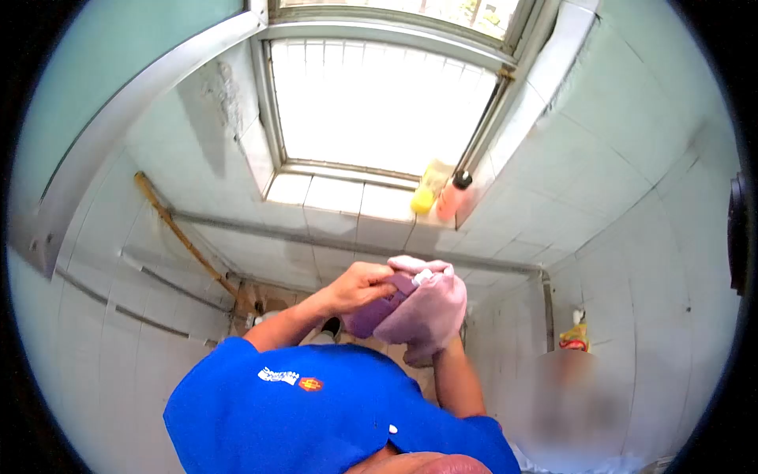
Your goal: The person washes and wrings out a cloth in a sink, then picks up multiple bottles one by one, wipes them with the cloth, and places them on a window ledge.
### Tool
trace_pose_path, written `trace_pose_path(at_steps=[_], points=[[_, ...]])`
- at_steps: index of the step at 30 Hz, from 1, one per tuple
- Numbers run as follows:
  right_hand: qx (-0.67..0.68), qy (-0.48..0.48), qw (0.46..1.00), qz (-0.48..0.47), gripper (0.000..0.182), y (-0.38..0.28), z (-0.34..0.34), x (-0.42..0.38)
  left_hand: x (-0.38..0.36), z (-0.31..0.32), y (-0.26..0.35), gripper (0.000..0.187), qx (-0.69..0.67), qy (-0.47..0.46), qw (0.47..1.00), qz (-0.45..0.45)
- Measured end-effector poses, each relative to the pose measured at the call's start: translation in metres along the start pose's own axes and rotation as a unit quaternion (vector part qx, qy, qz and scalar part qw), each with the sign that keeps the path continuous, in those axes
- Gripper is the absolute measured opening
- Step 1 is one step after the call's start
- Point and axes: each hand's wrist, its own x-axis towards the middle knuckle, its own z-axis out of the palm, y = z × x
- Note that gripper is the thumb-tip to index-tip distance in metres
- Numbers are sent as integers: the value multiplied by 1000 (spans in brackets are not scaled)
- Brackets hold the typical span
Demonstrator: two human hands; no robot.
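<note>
My left hand (359,288) is closed, thumb and fingers pinching the edge of a purple cloth (371,316). Against it bunches a pink cloth (430,312), draped over the end of my right arm (459,379). The fingers of my right hand are hidden under this pink cloth. A small white piece (422,277) shows at the top, between the purple edge and the pink folds. Both hands are close together in front of my blue shirt (339,403).
On the tiled window sill (335,195) stand a yellow packet or bottle (426,189) and a pink bottle (452,199) with a black cap. A wooden stick (185,231) leans at the left wall. A yellow-and-red packet (576,336) hangs at the right wall.
</note>
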Motion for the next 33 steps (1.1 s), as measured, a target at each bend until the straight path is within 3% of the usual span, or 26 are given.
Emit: trace_pose_path(at_steps=[1,2,5,8,10,13,15,16,18,19,21,22,25,27,30,33], points=[[108,21,992,58,22,6,-1,10,9,-6,-10,19,-4,-5,1000,7],[-79,-14,997,15,19,14,-7,24,18,-11,-19,19,-46,-16,999,-15],[-177,-30,983,29,23,10,-10,58,48,-31,-43,19,-135,-55,988,-60],[-285,-5,958,6,25,-6,-11,97,84,-55,-67,18,-169,-102,980,-22],[-187,58,979,57,15,-1,-5,121,108,-72,-84,19,-199,-156,967,-45],[-284,26,956,69,11,-3,-7,154,138,-93,-92,21,-268,-217,938,-41],[-239,93,950,177,11,8,-4,163,153,-105,-99,24,-278,-243,928,-54],[-241,99,949,177,11,6,-1,169,159,-111,-100,24,-273,-253,926,-61],[-113,149,964,188,9,-8,6,178,169,-119,-100,25,-307,-273,908,-85],[-197,68,972,109,11,-5,-3,183,170,-116,-113,26,-289,-284,912,-64],[-341,-53,934,-90,17,1,-21,193,174,-114,-113,25,-387,-299,868,-88],[-416,-76,905,-43,20,1,-20,195,176,-116,-118,25,-388,-301,866,-88],[-508,-93,855,-42,27,-16,-16,219,183,-123,-125,24,-353,-342,868,-70],[-498,-84,863,-21,28,-15,-8,225,190,-131,-119,24,-390,-343,849,-95],[-357,1,928,105,29,-8,5,225,190,-129,-134,24,-376,-341,858,-81],[-272,64,943,181,30,-11,8,231,194,-135,-135,23,-373,-344,857,-90]])
